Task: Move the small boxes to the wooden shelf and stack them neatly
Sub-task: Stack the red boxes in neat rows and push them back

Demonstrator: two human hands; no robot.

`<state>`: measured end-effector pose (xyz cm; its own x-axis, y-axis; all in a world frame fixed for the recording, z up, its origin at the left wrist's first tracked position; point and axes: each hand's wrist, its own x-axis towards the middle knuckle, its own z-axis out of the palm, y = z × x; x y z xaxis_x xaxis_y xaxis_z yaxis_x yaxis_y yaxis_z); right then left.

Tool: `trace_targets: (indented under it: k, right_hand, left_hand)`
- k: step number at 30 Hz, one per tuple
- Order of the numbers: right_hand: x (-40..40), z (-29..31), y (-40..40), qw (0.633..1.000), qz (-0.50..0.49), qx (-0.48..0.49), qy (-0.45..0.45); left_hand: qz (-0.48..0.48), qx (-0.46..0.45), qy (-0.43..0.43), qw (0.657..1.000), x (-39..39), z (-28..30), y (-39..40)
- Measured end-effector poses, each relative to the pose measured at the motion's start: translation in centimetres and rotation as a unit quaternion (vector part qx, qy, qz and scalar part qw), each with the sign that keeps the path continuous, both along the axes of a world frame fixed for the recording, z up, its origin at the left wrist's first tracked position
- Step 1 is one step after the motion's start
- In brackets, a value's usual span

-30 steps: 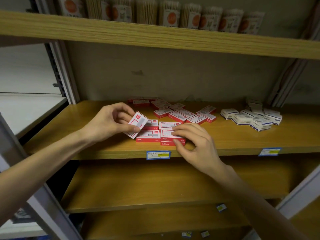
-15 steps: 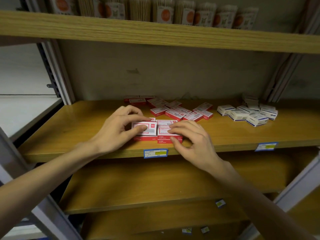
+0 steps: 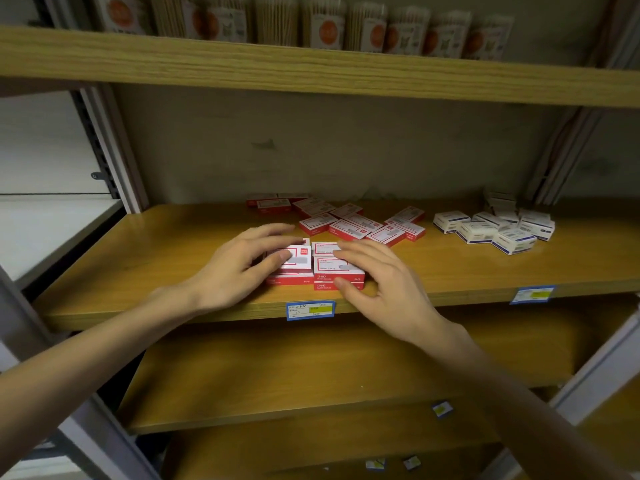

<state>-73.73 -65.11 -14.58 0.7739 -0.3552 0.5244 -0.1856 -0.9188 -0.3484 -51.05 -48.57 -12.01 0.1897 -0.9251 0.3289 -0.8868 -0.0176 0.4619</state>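
Nearest me, my left hand [image 3: 242, 263] lies with loose fingers and thumb resting on the small red-and-white cardboard box [image 3: 294, 259] topping the left stack. My right hand [image 3: 374, 275] brackets the neighbouring two-high stack [image 3: 337, 273], thumb on its front face, fingers flat on top, near the front edge of the wooden shelf [image 3: 156, 271]. I judge a sideways nudge could shear the stacks or tip one off that edge. A second ago my left pinched that box in the air; it now sits on the stack. Behind lie loose red boxes [image 3: 363, 225], unsorted.
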Motion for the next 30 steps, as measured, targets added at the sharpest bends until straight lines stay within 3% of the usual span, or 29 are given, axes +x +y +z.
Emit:
trace_targets:
  k: [5,12,17,20,24,30]
  right_hand:
    - [0.2,0.0,0.1,1.000,-0.010,0.009,-0.011]
    - [0.2,0.5,0.0,0.998,0.009,0.056,-0.012]
    - [0.0,2.3,-1.1,0.977,0.053,0.202,-0.040]
    - [1.3,3.3,-3.5,0.989,-0.012,0.127,-0.070]
    - [3.3,3.8,-6.5,0.994,-0.087,0.058,-0.015]
    - [3.8,2.6,-7.5,0.992,-0.112,0.012,0.058]
  left_hand:
    - [0.017,0.006,-0.069,0.997,-0.3,-0.1,0.2]
    - [0.028,0.000,-0.050,0.998,-0.6,-0.1,0.0]
    - [0.038,0.012,-0.028,0.999,-0.6,1.5,-0.7]
    - [0.047,0.016,-0.016,0.999,0.0,3.2,-2.7]
    - [0.070,0.084,-0.067,0.992,1.5,4.8,-7.0]
    - [0.110,0.149,-0.078,0.980,3.4,4.6,-11.0]
